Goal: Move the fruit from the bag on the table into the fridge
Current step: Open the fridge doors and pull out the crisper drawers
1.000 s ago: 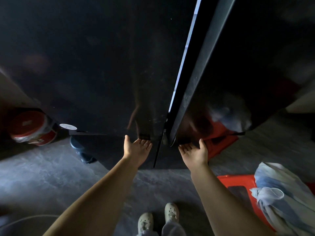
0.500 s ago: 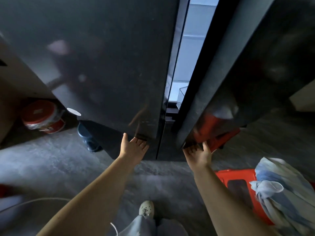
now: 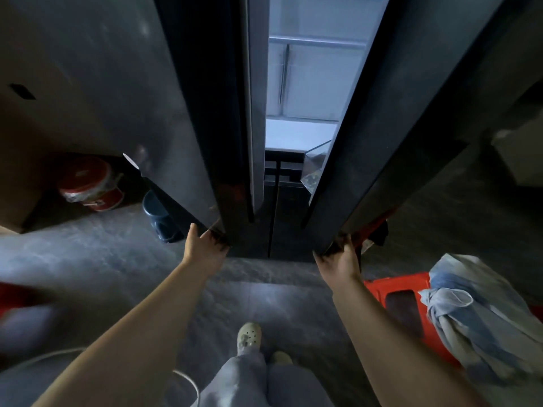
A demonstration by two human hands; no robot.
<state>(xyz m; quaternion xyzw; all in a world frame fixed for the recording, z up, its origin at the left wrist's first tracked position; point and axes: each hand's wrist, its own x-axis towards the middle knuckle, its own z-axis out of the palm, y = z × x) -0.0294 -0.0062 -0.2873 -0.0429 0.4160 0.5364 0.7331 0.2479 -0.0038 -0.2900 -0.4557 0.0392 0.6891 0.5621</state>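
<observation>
A dark two-door fridge fills the view. My left hand (image 3: 205, 248) grips the bottom edge of the left fridge door (image 3: 123, 83). My right hand (image 3: 339, 261) grips the bottom edge of the right fridge door (image 3: 426, 98). Both doors stand partly apart, showing the lit white fridge interior (image 3: 311, 83) with shelves and a clear door bin (image 3: 316, 168). A blue-and-white plastic bag (image 3: 482, 315) lies on a red table (image 3: 390, 289) at the lower right. No fruit is visible.
A red-and-white bucket (image 3: 88, 183) and a dark blue pot (image 3: 160, 218) sit on the grey floor left of the fridge. A cardboard box (image 3: 17, 142) stands at far left. My legs and pale shoes (image 3: 249, 336) are below.
Both fridge doors have swung wider apart, from a thin lit slit to a broad gap showing shelves. My hands moved outward with the door edges.
</observation>
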